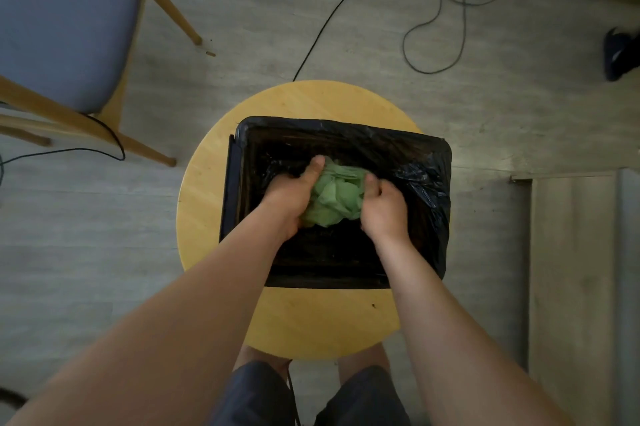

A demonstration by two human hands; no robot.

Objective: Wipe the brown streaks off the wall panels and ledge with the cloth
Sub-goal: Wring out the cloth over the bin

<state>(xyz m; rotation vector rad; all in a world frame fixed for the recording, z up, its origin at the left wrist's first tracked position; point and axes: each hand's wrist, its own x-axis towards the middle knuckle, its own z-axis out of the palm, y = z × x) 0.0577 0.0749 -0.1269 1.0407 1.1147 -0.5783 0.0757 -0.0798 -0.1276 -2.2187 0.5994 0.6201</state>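
A crumpled green cloth (337, 195) is bunched between both my hands, above the open mouth of a black bin lined with a black bag (429, 180). My left hand (294, 193) grips the cloth's left side with the thumb over its top. My right hand (382, 207) grips the right side, fingers curled into the folds. The bin stands on a round yellow wooden stool (204, 183). No wall panel or ledge with brown streaks shows in this view.
A blue-seated wooden chair (65, 24) stands at the upper left. Black cables (440, 10) trail over the grey floor beyond the stool. A pale wooden panel (575, 270) runs along the right. A dark object (620, 53) lies at the right edge.
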